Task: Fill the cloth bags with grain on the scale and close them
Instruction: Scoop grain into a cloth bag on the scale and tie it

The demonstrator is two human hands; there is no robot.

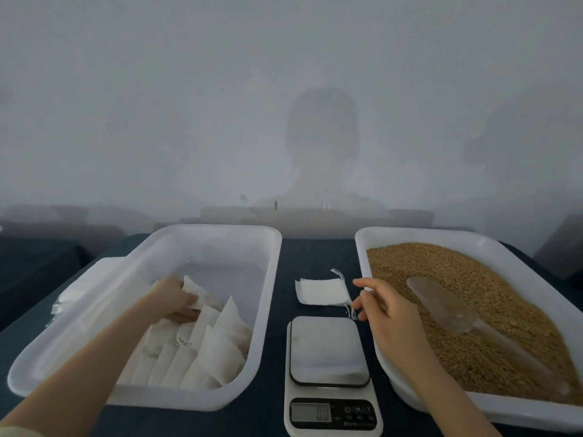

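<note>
**A:** What lies on the tabletop (312, 253)?

**B:** A dark tabletop, seen from above. On the left is a white tray (271, 279) with filled bags (220, 339) leaning in rows. In the middle is a small kitchen scale (329, 351) with a bare platform. Just beyond it lies a flat stack of empty bags (320, 291) with loose drawstrings. On the right is a grain tray (359, 244) full of brown grain (441, 272), with a clear scoop (448, 307) lying in it.

**A:** And the hands?

**B:** The left hand (176, 298) is inside the white tray, its fingers curled round one bag (197, 290) at the far end of the rows. The right hand (388, 313) hovers between the scale and the grain tray. Its fingers are spread and hold nothing. The fingertips are just beside the drawstring at the near corner of the empty bags, and I cannot tell whether they touch it.

**A:** Which step is this?

**B:** It looks like the changeover: a finished bag is set among the others and a fresh one is about to be taken. The next move calls for pinching only the top bag off the stack, opening its mouth and bringing it onto the scale before using the scoop. The thin cloth layers may lift together.
</note>
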